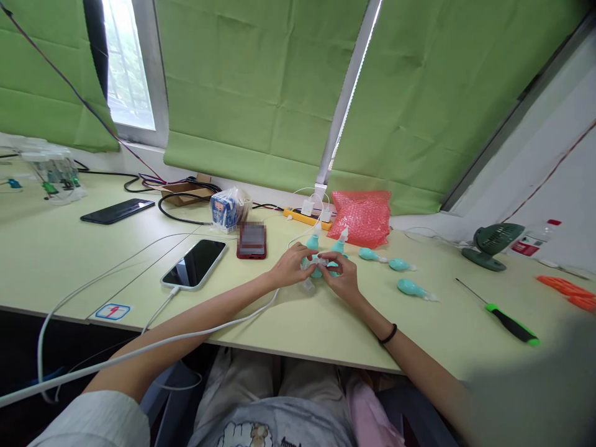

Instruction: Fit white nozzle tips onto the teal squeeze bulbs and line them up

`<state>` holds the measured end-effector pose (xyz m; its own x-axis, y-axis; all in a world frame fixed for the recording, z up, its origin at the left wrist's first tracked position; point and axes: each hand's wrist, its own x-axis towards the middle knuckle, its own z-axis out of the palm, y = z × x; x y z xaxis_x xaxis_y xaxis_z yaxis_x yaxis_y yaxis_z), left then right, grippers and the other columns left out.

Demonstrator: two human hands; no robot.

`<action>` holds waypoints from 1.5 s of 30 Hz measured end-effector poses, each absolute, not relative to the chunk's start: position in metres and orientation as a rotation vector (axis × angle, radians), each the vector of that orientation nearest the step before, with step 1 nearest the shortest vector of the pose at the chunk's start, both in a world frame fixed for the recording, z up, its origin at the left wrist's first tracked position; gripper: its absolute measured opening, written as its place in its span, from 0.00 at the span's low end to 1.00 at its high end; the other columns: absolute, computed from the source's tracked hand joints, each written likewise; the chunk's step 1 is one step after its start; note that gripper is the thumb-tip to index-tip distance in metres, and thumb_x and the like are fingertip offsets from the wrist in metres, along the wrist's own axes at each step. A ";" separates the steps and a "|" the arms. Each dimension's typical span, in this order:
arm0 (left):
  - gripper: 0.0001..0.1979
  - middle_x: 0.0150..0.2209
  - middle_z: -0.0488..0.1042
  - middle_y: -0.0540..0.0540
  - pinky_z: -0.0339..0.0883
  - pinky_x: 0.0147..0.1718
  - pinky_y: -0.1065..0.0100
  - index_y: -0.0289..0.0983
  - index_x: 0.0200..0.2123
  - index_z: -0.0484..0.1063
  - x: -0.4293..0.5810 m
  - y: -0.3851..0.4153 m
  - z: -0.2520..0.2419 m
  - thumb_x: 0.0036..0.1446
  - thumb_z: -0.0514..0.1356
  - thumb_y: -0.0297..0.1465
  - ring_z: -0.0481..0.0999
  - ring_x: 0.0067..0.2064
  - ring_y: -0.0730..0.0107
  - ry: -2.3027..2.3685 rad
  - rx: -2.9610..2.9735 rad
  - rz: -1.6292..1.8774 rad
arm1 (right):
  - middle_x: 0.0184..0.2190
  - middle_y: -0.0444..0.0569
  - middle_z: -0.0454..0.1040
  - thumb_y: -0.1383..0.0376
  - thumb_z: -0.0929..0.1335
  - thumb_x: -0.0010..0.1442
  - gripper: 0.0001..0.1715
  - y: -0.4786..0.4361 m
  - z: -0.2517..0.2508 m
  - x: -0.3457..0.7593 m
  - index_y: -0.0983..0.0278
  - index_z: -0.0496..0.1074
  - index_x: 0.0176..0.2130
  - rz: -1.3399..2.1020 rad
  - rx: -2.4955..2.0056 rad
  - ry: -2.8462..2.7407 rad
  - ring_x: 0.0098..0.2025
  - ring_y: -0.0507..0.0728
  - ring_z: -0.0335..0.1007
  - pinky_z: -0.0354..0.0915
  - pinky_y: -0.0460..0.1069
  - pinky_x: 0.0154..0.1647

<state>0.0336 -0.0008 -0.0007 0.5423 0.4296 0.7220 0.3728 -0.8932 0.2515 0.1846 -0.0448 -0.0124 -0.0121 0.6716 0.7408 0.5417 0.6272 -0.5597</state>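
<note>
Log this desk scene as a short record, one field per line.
Hands: left hand and right hand close together, fingertips on a small clear piece
Bulbs: three teal bulbs lie right of the hands; more stand or lie around the fingers, partly hidden
Tool: screwdriver, green-and-black handle, lying at right
Phone: white-edged phone, dark screen, cable plugged in
Back of desk: yellow power strip beside red bubble wrap
Far right: green fan, bottle
Window: green blinds

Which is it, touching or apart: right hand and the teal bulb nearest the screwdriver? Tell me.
Apart: the head view plainly shows tabletop between the right hand and that teal bulb.
</note>
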 end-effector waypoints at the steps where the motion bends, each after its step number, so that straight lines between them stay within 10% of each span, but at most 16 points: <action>1: 0.12 0.29 0.69 0.46 0.60 0.34 0.68 0.35 0.37 0.68 0.034 -0.001 -0.001 0.49 0.52 0.31 0.64 0.33 0.70 0.708 2.706 1.276 | 0.32 0.48 0.69 0.64 0.65 0.47 0.10 -0.044 -0.013 0.185 0.63 0.65 0.33 0.149 -1.009 -1.663 0.32 0.53 0.67 0.70 0.48 0.28; 32: 0.07 0.25 0.69 0.50 0.58 0.26 0.75 0.35 0.28 0.69 0.034 0.000 0.000 0.49 0.54 0.31 0.65 0.26 0.77 0.814 2.497 1.091 | 0.31 0.48 0.69 0.64 0.66 0.46 0.08 -0.044 -0.014 0.187 0.64 0.66 0.31 0.155 -1.001 -1.700 0.32 0.53 0.67 0.70 0.47 0.25; 38: 0.13 0.25 0.70 0.51 0.57 0.28 0.73 0.36 0.39 0.66 0.035 -0.002 -0.002 0.50 0.53 0.33 0.65 0.27 0.75 0.872 2.519 1.174 | 0.32 0.48 0.68 0.65 0.65 0.47 0.07 -0.044 -0.012 0.185 0.63 0.65 0.31 0.130 -0.981 -1.689 0.34 0.54 0.67 0.70 0.47 0.26; 45: 0.13 0.22 0.68 0.49 0.56 0.28 0.72 0.36 0.26 0.71 0.037 0.001 -0.005 0.53 0.49 0.32 0.63 0.28 0.73 0.794 2.696 1.179 | 0.32 0.47 0.68 0.66 0.65 0.48 0.04 -0.045 -0.014 0.185 0.63 0.65 0.30 0.100 -0.961 -1.733 0.36 0.54 0.66 0.71 0.48 0.28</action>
<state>0.0372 0.0006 -0.0052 0.5659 0.4963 0.6583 0.4236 -0.8601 0.2843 0.1850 -0.0453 -0.0144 -0.0730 0.6395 0.7653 0.5470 0.6674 -0.5054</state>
